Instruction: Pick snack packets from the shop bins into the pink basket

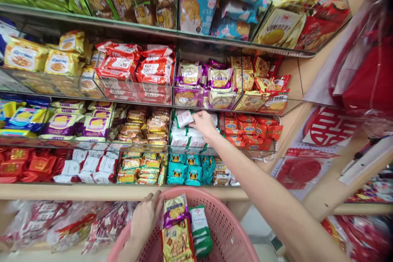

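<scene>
My right hand (203, 125) reaches into a shelf compartment, its fingers closed on the edge of a small white-and-green snack packet (184, 118). Similar white-and-green packets (180, 141) lie stacked beneath it. Lower down, my left hand (143, 217) grips the left rim of a pink plastic basket (229, 219); some of its fingers are hidden. In the basket are a purple-and-gold packet (176, 209), a gold packet with a red edge (177, 241) and white-and-green packets (199, 222).
Orange packets (245, 129) sit right of my right hand, brown ones (157, 126) to its left. Teal packets (182, 172) lie below. A clear shelf lip (147, 147) runs along the front. Red decorations (333, 127) hang at right; bagged goods (104, 221) lie underneath.
</scene>
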{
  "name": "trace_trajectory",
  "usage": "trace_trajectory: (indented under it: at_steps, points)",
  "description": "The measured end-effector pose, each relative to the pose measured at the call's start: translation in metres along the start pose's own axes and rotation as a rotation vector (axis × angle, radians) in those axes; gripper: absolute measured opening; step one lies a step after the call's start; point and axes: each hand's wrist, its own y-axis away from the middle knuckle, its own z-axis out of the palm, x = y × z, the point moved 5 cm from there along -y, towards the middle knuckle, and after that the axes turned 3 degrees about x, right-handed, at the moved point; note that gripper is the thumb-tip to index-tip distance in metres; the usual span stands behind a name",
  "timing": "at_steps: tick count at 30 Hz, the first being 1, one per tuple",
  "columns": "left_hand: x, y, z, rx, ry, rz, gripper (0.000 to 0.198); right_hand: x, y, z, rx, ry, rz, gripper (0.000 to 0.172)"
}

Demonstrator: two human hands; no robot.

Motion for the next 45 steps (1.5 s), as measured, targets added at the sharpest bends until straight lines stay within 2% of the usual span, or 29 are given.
trace_trajectory:
  at_steps: [3,7,10,13,15,18,21,28,33,35,40,45]
  points:
    - [0.003,-0.001,-0.002,-0.009,-0.027,0.008,0.044,0.0,0.026,-0.025,-0.011,-0.17,0.065,0.01]
    - [0.006,-0.001,-0.001,-0.018,-0.04,0.021,0.046,0.004,0.085,-0.072,-0.05,-0.25,0.072,0.011]
    - [0.007,-0.001,0.0,-0.018,-0.048,0.015,0.046,0.033,0.133,-0.096,-0.228,-0.185,0.18,0.022]
    - [0.008,-0.001,-0.001,-0.009,-0.053,0.013,0.045,0.085,0.169,-0.101,-0.472,-0.044,0.338,0.029]
    - [0.009,-0.001,-0.002,-0.004,-0.052,0.016,0.045,0.122,0.181,-0.099,-0.57,0.033,0.387,0.032]
    - [0.011,0.0,-0.004,-0.009,-0.044,0.018,0.044,0.17,0.185,-0.09,-0.657,0.164,0.417,0.032]
    - [0.011,0.0,-0.005,-0.008,-0.038,0.018,0.044,0.195,0.182,-0.079,-0.698,0.286,0.399,0.028]
    - [0.008,-0.001,0.001,-0.003,-0.043,0.005,0.042,0.205,0.173,-0.057,-0.711,0.366,0.399,0.015]
    - [0.006,0.0,0.003,0.037,-0.009,0.028,0.04,0.218,0.168,-0.05,-0.706,0.469,0.364,0.013]
    - [0.004,0.0,0.005,0.035,-0.009,0.023,0.04,0.216,0.168,-0.05,-0.669,0.556,0.309,0.013]
    - [0.006,0.0,0.001,0.014,0.002,0.022,0.041,0.194,0.173,-0.05,-0.476,0.831,0.077,0.017]
    - [0.01,0.0,-0.004,0.002,-0.011,0.013,0.042,0.185,0.184,-0.045,-0.386,0.921,0.102,0.021]
